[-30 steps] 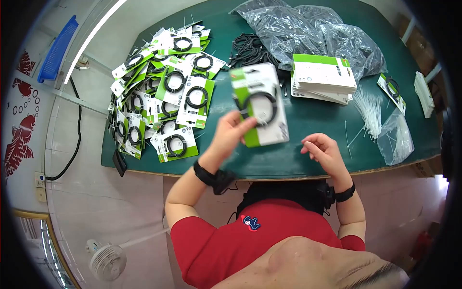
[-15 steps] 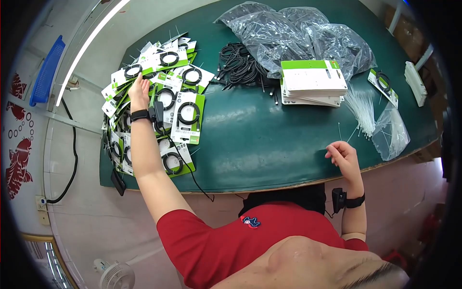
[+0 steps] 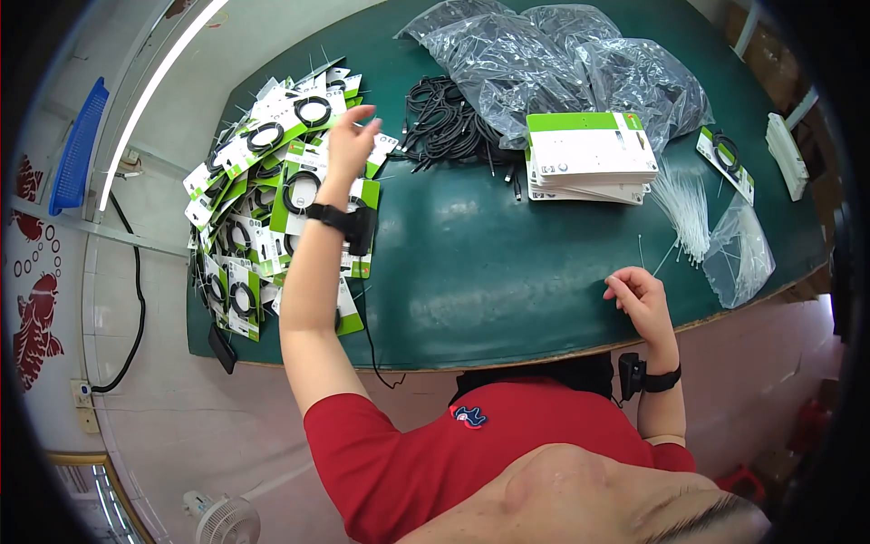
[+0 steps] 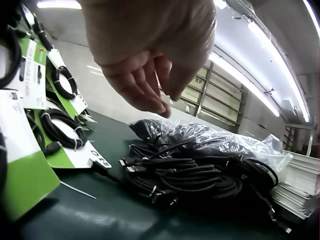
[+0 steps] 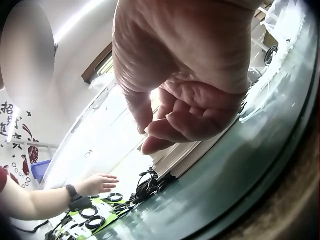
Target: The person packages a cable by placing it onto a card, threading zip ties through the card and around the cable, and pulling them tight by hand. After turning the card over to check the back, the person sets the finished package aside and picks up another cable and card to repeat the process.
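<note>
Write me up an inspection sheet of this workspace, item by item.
Surface: glossy dark green tabletop; no spill seen.
Job's things: overlapping pile of green-and-white cards with coiled black cables; neat-edged stack of green-and-white cards; bundle of thin white plastic ties.
Clutter: large clear plastic bags behind the stack; small clear bag beside the ties.
Hands: left hand over the pile's edge, empty; right hand loosely curled, empty.
Cables: tangled loose black cables between pile and stack.
Surroundings: blue plastic basket; white fan.

"Cable" on card, "招財" on wall
</note>
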Motion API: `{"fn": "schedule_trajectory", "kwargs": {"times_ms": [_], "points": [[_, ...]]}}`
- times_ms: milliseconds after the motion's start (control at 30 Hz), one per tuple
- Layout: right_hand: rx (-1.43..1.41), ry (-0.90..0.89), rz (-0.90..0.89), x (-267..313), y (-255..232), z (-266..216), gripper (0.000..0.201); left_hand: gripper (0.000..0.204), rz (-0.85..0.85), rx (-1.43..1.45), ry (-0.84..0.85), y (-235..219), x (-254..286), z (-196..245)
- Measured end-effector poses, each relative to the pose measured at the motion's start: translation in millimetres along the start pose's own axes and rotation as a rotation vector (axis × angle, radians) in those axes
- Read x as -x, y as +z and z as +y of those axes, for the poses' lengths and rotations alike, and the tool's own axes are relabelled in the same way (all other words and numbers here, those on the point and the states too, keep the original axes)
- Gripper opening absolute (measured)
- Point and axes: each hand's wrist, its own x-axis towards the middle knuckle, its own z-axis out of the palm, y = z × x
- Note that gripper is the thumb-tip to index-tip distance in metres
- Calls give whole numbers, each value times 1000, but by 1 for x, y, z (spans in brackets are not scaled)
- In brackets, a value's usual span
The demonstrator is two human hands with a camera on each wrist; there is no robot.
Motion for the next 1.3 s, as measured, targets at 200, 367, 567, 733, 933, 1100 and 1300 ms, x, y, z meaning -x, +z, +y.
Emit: {"fn": "schedule_trajectory", "kwargs": {"times_ms": [200, 367, 567, 733, 933, 1100, 1300], "points": [[5, 45, -37, 1, 0, -2, 13, 36, -182, 110, -1, 84, -19, -9], [-6, 57, -31, 2, -6, 8, 13, 33, -160, -281, 110, 97, -11, -14], [2, 59, -44, 0, -1, 5, 14, 21, 155, -410, 550, 79, 33, 8], [-5, 47, -58, 0, 3, -1, 15, 24, 155, -336, 633, 64, 108, 52], [-29, 61, -111, 0, 25, -18, 13, 32, 5, -166, 656, 77, 206, 91], [-201, -10, -226, -1, 48, -29, 27, 35, -114, -71, 680, 89, 252, 106], [-163, 29, -295, -2, 56, -26, 33, 35, -171, 184, 541, 94, 276, 113]]}}
